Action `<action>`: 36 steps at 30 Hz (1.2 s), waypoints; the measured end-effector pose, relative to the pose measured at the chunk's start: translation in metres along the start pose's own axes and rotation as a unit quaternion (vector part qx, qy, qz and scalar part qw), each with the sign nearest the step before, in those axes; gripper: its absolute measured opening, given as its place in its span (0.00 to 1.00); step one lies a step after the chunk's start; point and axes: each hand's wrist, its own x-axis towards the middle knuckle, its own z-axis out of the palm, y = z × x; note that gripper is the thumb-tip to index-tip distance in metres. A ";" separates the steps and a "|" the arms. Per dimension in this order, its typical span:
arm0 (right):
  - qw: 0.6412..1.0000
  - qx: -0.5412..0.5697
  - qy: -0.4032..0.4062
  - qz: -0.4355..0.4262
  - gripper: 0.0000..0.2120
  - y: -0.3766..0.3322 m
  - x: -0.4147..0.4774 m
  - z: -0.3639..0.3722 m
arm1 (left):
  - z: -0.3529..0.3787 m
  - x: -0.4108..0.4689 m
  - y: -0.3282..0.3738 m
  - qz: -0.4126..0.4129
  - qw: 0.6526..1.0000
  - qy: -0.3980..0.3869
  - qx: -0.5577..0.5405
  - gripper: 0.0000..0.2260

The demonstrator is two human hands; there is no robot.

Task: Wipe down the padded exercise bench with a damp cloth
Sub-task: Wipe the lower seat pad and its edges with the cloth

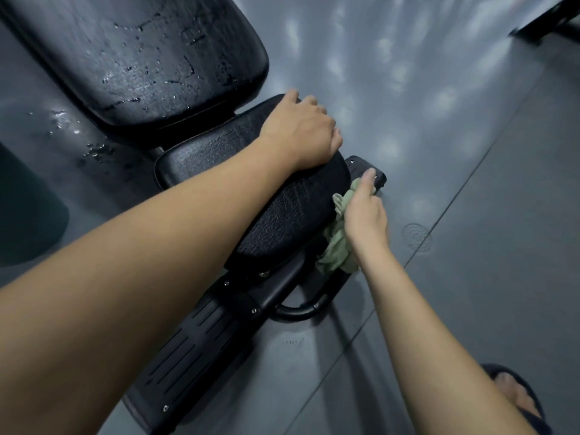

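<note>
The bench is heavy and won't shift, so I only brace it. My left hand lies on its seat pad, fingers curled over the far edge. The cloth is limp and light. My right hand grips it bunched, pressed against the pad's side.

Both arms reach forward, left grip curled palm-down, right grip clenched.
</note>
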 end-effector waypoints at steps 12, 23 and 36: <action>0.994 0.078 0.069 0.020 0.33 0.018 -0.044 0.023 | 0.004 0.001 -0.001 0.007 1.000 0.013 -0.003 0.22; 0.993 0.075 0.088 -0.008 0.13 0.019 -0.044 0.024 | 0.002 -0.001 -0.001 0.006 1.000 0.018 -0.005 0.22; 0.991 0.003 0.111 -0.070 0.15 0.019 -0.032 0.018 | 0.002 -0.004 0.001 0.001 1.000 0.001 0.001 0.22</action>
